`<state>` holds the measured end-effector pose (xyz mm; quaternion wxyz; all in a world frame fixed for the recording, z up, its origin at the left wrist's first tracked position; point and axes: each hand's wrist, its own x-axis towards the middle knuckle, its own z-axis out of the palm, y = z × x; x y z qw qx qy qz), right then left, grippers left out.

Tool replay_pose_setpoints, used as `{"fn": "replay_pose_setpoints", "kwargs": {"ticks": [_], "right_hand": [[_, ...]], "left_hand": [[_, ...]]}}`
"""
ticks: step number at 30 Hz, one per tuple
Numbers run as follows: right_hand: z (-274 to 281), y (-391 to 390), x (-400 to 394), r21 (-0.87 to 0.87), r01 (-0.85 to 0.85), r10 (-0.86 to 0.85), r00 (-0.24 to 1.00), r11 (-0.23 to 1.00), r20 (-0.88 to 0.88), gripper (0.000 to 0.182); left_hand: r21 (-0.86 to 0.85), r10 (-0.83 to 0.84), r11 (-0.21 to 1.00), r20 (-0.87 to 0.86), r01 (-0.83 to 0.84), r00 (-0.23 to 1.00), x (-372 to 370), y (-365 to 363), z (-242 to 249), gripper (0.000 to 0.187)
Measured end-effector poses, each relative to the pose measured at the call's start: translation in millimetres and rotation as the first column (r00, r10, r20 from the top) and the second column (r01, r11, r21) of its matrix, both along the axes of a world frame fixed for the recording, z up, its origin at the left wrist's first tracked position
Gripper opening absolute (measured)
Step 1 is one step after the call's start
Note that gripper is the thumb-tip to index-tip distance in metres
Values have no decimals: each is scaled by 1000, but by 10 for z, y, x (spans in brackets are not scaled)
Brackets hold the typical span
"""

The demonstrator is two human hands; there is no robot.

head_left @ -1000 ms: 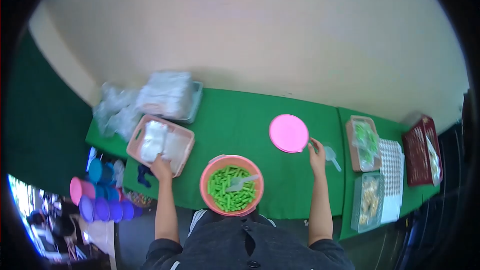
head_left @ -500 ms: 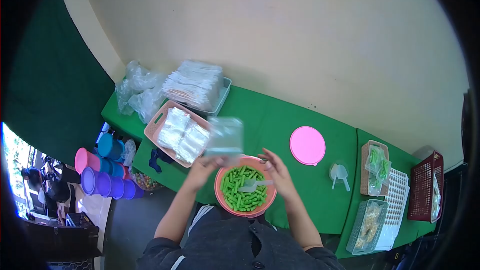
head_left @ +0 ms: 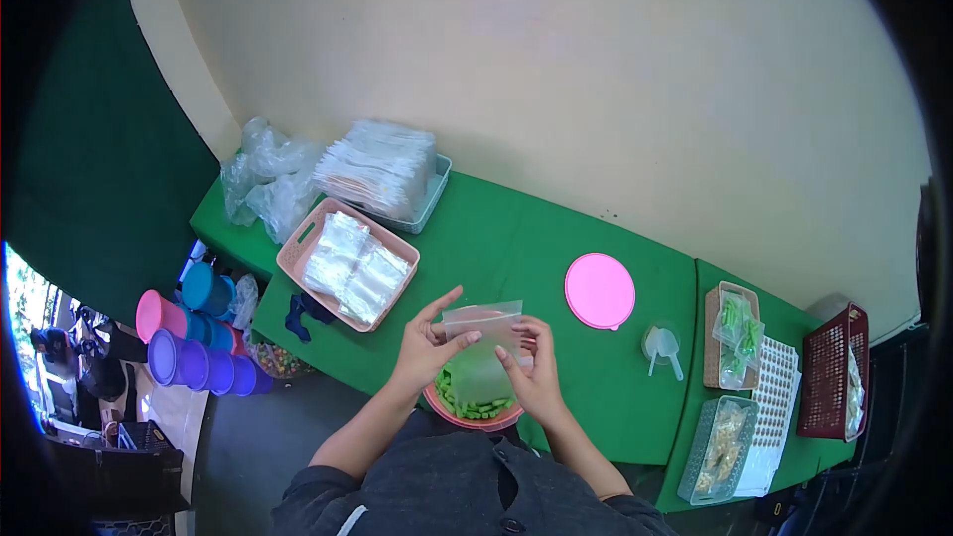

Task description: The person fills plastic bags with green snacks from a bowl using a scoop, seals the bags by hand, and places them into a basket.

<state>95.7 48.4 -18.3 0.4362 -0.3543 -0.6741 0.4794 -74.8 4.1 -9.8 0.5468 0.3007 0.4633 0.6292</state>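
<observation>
A clear plastic bag (head_left: 484,349) hangs upright between my two hands, over a pink bowl (head_left: 476,424) of green stick-like pieces (head_left: 459,399). My left hand (head_left: 429,344) pinches the bag's upper left side. On its upper right side, the thumb and fingers of my right hand (head_left: 534,369) hold the bag. Through the plastic the green pieces look hazy, and the scoop in the bowl is hard to make out behind it.
A pink basket (head_left: 288,260) of clear bags lies left, with a stack of packets (head_left: 377,167) behind. Right are a pink lid (head_left: 600,291), a small cup with a scoop (head_left: 661,342), trays of packed pieces (head_left: 717,449) and a dark red basket (head_left: 832,372).
The bag has moved from the left, near the basket, to above the bowl. My right hand has come in from the bowl's right side and now holds the bag too.
</observation>
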Motion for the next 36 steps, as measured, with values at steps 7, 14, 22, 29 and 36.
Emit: {"fn": "replay_pose_setpoints", "kwargs": {"ticks": [7, 14, 22, 29, 36], "right_hand": [[18, -91, 181, 16, 53, -53, 999, 998, 11, 16], [-27, -68, 191, -341, -139, 108, 988, 930, -107, 15], [324, -87, 171, -284, -257, 298, 948, 924, 112, 12], [502, -103, 147, -64, 13, 1, 975, 998, 220, 10], [526, -128, 287, -193, -85, 53, 985, 977, -161, 10]], "left_hand": [[131, 158, 985, -477, -108, 865, 120, -197, -113, 33], [366, 227, 928, -693, 63, 685, 139, -199, -157, 33], [378, 149, 861, -827, 340, 542, 325, -113, -268, 87], [391, 357, 894, -917, 221, 178, 207, -25, -133, 33], [450, 394, 867, -883, 216, 256, 144, -8, -19, 43]]}}
